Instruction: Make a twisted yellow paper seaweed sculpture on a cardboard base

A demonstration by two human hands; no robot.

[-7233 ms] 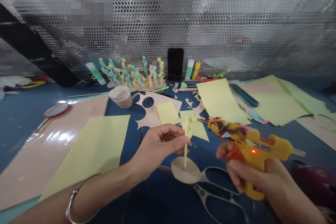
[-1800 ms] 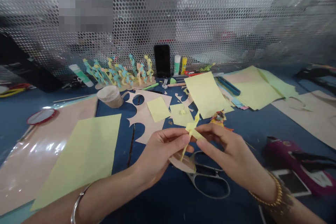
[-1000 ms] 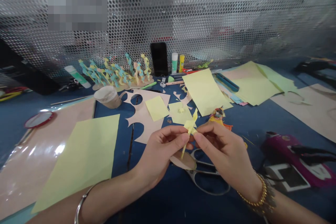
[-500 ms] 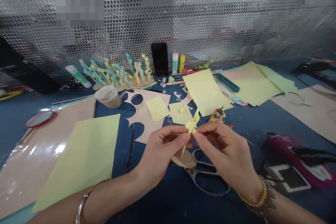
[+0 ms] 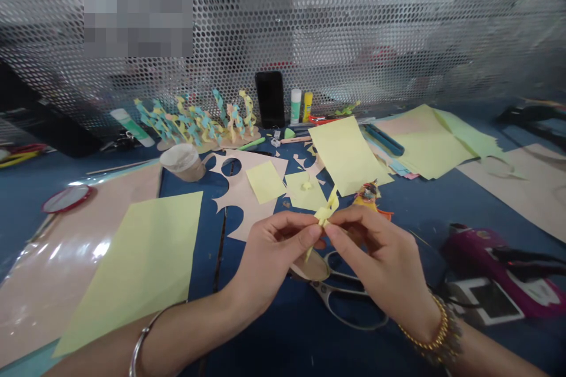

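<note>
Between both hands is a small folded yellow paper strip, with one twisted end pointing up and a thin tail hanging below. My left hand pinches it between thumb and fingers from the left. From the right, the thumb and fingertips of my right hand are closed on the same strip. Under the hands lie scissors, their blades partly hidden, and a round tan piece. Just beyond are a yellow square with a small folded bit on it, and another yellow square.
Twisted paper stems stand on bases at the back left. A paper cup, a phone and glue sticks are nearby. Yellow sheets lie left and right. A purple tool sits at right.
The strip's upper end has tilted slightly to the right, and its folded middle has shifted between the fingertips. Both hands stay in nearly the same place.
</note>
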